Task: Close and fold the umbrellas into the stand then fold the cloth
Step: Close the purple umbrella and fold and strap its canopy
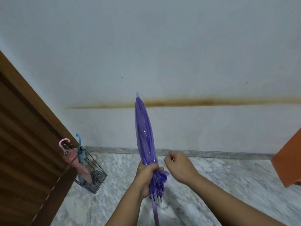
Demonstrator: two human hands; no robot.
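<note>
I held the purple umbrella (145, 136) upright in front of me, its canopy closed and gathered into a narrow bundle, tip pointing up against the white wall (179, 54). My left hand (146, 178) was wrapped round the lower part of the canopy, fingers curled over the bunched folds just above the rib ends, with the pale purple shaft (155, 211) running down below my grip and out of the bottom of the view. My right hand (178, 165) was just to the right of the umbrella, not touching it, fingers curled into a loose fist; it was blurred, and I could not tell whether it pinched anything small.

The wire umbrella stand (91, 175) stood on the marble floor (211, 185) well to the left of my hands, close to the corner where the wall met the wooden door (24, 136). Two closed umbrellas were already in it: a pink umbrella (71, 157) with its hooked handle uppermost, and a blue umbrella (80, 149) just beside it, also handle up. Both leaned towards the door.

A brown stain (195, 101) ran across the wall behind the purple umbrella's tip. An orange piece of furniture (288, 160) cut in at the right edge, well apart from my right hand.
</note>
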